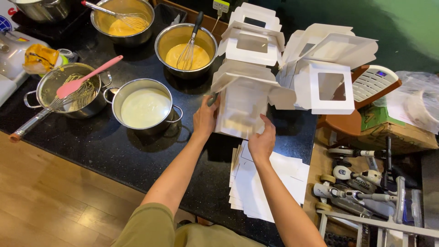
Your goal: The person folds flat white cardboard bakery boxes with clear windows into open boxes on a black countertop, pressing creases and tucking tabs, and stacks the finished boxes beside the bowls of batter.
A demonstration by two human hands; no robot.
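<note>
Black speckled stone makes up the tabletop [114, 151] in front of you, with pale wood flooring [41, 201] at its near edge. Behind your hands stands a cluster of folded white cardboard boxes with cut-out windows [320, 68], stacked and leaning against one another. Nearer you, flat on the tabletop just under your right forearm, lies a loose pile of white unfolded box blanks [270, 183].

Between your hands stands one white cardboard box [240, 110], upright on the tabletop at the front of the cluster. Your left hand [204, 120] is pressed flat against its left side, fingers extended. Your right hand [262, 142] grasps its lower right corner, thumb up along the front face.

To the left sit four steel vessels: a steel pot of pale cream [144, 107] just beside your left hand, a steel pot with a pink spatula and a whisk [68, 91], a steel bowl of yellow batter with a whisk [185, 43], and a second steel bowl of yellow batter [121, 20] at the far edge.
</note>
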